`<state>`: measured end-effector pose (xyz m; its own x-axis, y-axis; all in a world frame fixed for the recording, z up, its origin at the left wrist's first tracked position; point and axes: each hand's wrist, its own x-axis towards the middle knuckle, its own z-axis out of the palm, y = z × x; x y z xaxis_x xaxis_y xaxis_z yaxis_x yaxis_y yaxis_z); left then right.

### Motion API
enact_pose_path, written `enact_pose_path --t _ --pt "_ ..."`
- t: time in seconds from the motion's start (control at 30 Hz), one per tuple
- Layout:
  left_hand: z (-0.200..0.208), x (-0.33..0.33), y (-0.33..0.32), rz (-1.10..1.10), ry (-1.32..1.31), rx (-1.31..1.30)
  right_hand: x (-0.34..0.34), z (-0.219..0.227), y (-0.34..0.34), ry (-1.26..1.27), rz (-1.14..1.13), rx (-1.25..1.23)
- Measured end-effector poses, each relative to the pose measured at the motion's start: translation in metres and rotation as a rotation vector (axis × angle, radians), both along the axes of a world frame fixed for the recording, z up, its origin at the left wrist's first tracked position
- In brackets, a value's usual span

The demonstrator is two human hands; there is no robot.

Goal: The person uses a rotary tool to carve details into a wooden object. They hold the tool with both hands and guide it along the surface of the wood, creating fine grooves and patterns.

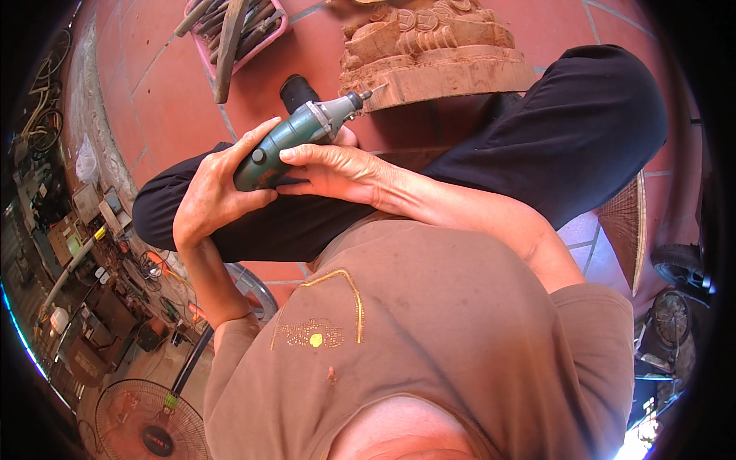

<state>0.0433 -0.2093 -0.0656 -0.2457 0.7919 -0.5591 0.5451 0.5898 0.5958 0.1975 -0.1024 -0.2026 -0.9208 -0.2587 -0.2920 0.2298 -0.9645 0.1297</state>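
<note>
A green rotary tool with a grey metal nose lies slantwise across both my hands. Its thin bit points up and to the right, toward a carved wooden piece standing just beyond. My left hand wraps the rear of the body, with the thumb below and a finger along the top. From the right, my right hand grips the middle, its thumb on the casing and its other fingers partly hidden underneath. The tool is held above my crossed legs, and the bit is apart from the wood.
Behind the tool stands a small dark cylinder on the red tiled floor. A pink basket of wooden-handled tools sits at the far left, a bar of wood across its rim. Near left is a fan; clutter lines the left side.
</note>
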Motion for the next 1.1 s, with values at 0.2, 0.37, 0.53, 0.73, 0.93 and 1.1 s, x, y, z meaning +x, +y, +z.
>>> enact_pose_path --t 0.2,0.37,0.53,0.73,0.93,1.1 --pt "-0.003 0.000 0.002 0.015 0.021 0.063 -0.004 0.002 0.005 0.022 -0.050 0.015" --pt "-0.003 -0.001 0.003 0.007 0.031 0.058 -0.005 -0.002 0.005 0.015 -0.042 0.019" --pt "-0.003 0.000 0.001 0.019 0.031 0.059 -0.006 -0.004 0.004 0.022 -0.038 0.023" --pt "0.006 0.000 0.005 0.021 -0.007 -0.102 0.000 0.001 0.002 0.014 -0.020 0.009" --pt "0.007 0.001 0.002 -0.014 0.001 -0.099 0.003 -0.005 -0.005 0.061 0.022 -0.013" --pt "0.002 0.003 -0.003 -0.057 -0.004 0.017 0.010 -0.005 -0.013 0.071 0.048 -0.061"
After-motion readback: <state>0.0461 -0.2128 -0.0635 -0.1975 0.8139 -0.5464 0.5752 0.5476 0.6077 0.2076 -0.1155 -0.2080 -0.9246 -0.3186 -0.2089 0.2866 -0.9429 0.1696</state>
